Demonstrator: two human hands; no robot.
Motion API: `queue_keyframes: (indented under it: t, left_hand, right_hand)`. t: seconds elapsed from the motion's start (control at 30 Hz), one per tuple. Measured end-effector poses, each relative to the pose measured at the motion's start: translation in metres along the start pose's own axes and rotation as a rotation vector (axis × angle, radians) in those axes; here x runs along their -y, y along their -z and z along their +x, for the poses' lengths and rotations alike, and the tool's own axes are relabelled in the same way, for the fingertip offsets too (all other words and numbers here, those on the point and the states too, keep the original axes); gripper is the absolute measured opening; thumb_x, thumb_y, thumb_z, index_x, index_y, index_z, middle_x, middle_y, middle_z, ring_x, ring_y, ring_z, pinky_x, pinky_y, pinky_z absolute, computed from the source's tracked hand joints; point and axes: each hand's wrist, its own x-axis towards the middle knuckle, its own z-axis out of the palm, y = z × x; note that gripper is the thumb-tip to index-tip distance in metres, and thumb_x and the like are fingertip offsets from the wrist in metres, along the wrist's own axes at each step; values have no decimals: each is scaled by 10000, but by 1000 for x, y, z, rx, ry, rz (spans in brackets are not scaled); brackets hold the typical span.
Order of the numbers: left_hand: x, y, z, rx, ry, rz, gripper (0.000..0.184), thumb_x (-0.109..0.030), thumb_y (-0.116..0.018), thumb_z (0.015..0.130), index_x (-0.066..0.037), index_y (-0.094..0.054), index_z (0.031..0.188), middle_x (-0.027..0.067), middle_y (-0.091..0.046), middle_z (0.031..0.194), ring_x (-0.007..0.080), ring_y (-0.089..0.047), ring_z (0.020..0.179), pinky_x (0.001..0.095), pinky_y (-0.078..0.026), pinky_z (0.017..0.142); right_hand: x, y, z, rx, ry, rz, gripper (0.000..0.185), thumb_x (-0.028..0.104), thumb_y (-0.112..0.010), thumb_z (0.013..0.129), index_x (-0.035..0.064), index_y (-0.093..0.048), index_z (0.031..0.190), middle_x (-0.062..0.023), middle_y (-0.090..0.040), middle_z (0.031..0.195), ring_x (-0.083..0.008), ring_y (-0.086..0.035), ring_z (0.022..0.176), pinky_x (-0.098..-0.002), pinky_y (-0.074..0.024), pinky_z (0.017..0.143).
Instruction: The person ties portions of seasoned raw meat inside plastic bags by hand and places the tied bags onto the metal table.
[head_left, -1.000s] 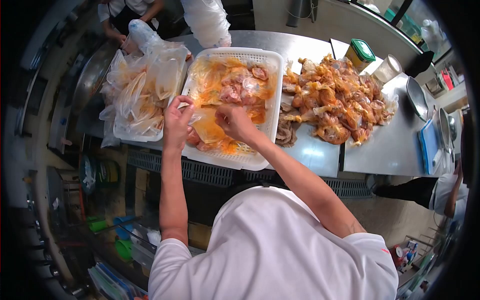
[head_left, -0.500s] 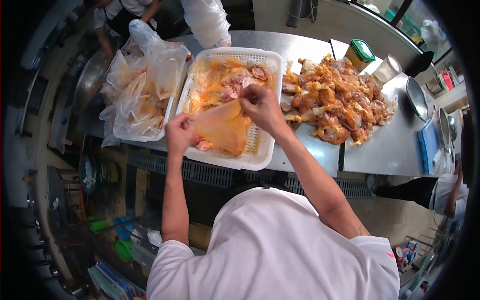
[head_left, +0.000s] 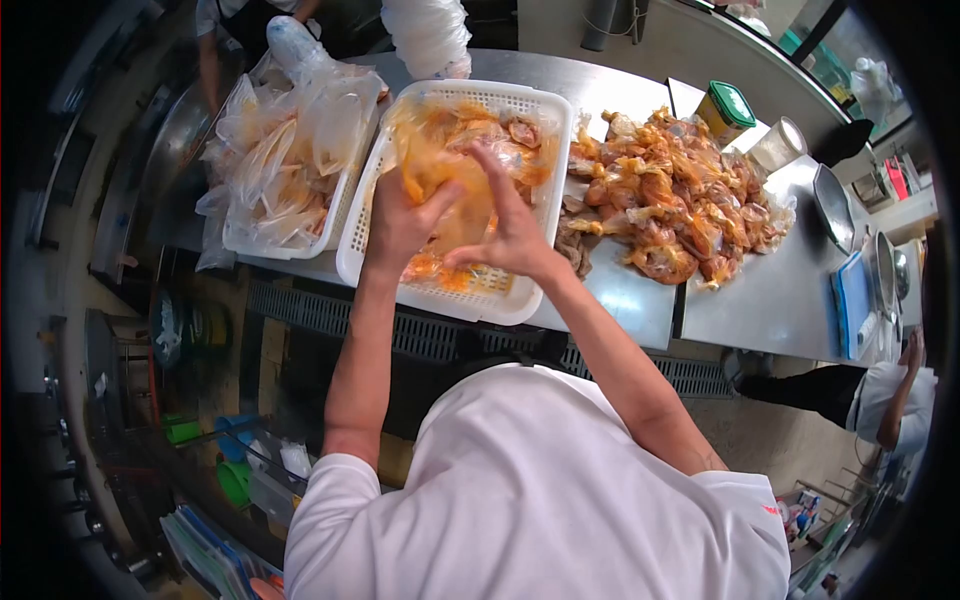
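Note:
Over a white perforated basket (head_left: 555, 130), both hands are at work. My left hand (head_left: 398, 225) is closed at the basket's left side, gripping an orange-stained clear plastic bag (head_left: 430, 165) that is smeared by motion. Its far fingers are hidden. To the right, my right hand (head_left: 508, 235) is spread, thumb and fingers apart, close to the bag and with nothing plainly held. Pieces of raw meat (head_left: 525, 132) in orange sauce lie in the basket behind the hands.
Left stands a white container (head_left: 290, 250) heaped with clear plastic bags (head_left: 320, 140). A large pile of small bagged meat portions (head_left: 690, 200) covers the steel table (head_left: 760, 310) at right, with a green-lidded tub (head_left: 728, 105) behind. Other people are at far left and right.
The bag was stretched between both hands; now my right hand has opened off it and moved lower. My left hand has moved up and right, over the basket.

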Motion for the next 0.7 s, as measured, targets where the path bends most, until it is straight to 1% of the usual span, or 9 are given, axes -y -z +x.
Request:
queue_keyframes:
  t: [0.1, 0.13, 0.17, 0.23, 0.37, 0.43, 0.5, 0.63, 0.7]
  left_hand:
    - [-21, -12, 8, 27, -134, 7, 168, -15, -686, 896, 20, -678, 1060, 45, -720, 905, 112, -669, 798, 258, -536, 714]
    - [-17, -7, 13, 1, -61, -67, 205, 1, -681, 896, 25, -651, 1097, 49, -710, 940, 103, -663, 841, 232, -527, 743]
    - [-8, 1, 22, 9, -60, -66, 205, 1, -681, 896, 25, -651, 1097, 49, -710, 940, 103, -663, 841, 232, -527, 743]
    - [9, 22, 38, -207, -134, -154, 266, -5, -694, 895, 26, -616, 1148, 63, -697, 1018, 89, -653, 915, 212, -513, 774]
    - [-3, 42, 22, -325, -149, 81, 345, -43, -704, 902, -11, -603, 1230, 52, -672, 1151, 103, -630, 1003, 251, -504, 842]
    - [-36, 23, 1, 59, -495, 504, 454, 46, -705, 799, -27, -595, 1233, 124, -665, 1164, 229, -658, 1012, 338, -525, 893]
    - [-35, -2, -8, 317, -553, 700, 552, 32, -704, 761, -65, -588, 1291, 89, -625, 1233, 306, -611, 1115, 422, -492, 959]
    - [67, 12, -8, 327, -498, 1064, 527, 26, -682, 748, -42, -610, 1266, 130, -668, 1118, 364, -633, 1054, 443, -502, 927]
    - [90, 38, 4, 604, -49, 915, 339, -16, -655, 767, 4, -643, 1105, 174, -681, 951, 363, -661, 969, 472, -504, 870]
  right_hand:
    - [-14, -31, -12, -121, 19, -240, 687, 146, -800, 719, 43, -526, 1341, -172, -575, 1329, -305, -584, 1212, -460, -461, 1008]
    - [-19, -30, -8, -93, -38, -67, 473, 80, -734, 742, 39, -634, 1202, -156, -692, 1097, -302, -667, 1029, -419, -510, 901]
    - [-23, -27, -6, -100, -42, -69, 473, 80, -734, 742, 39, -634, 1202, -156, -692, 1097, -302, -667, 1029, -419, -510, 901]
    - [-32, -24, -12, 124, -564, 340, 262, 23, -654, 831, 11, -676, 1093, -97, -695, 857, -160, -632, 796, -355, -517, 743]
    - [-41, -23, -17, 14, -473, 230, 216, -12, -586, 862, -15, -670, 1062, -121, -657, 784, -102, -569, 774, -325, -502, 731]
    - [-45, -18, -18, 121, -489, 43, 210, 61, -641, 798, -54, -649, 974, -237, -684, 846, -387, -652, 758, -397, -520, 733]
    - [-66, -24, -22, 139, -408, -14, 223, 89, -650, 799, -49, -653, 973, -246, -674, 835, -397, -654, 769, -416, -518, 719]
    - [-35, -8, 1, 405, -252, -186, 245, 138, -680, 768, -17, -680, 958, -244, -653, 775, -420, -654, 793, -479, -486, 758]
    - [-49, 7, 1, 614, -193, -333, 230, 140, -694, 729, 19, -700, 924, -226, -647, 836, -412, -634, 858, -485, -451, 843]
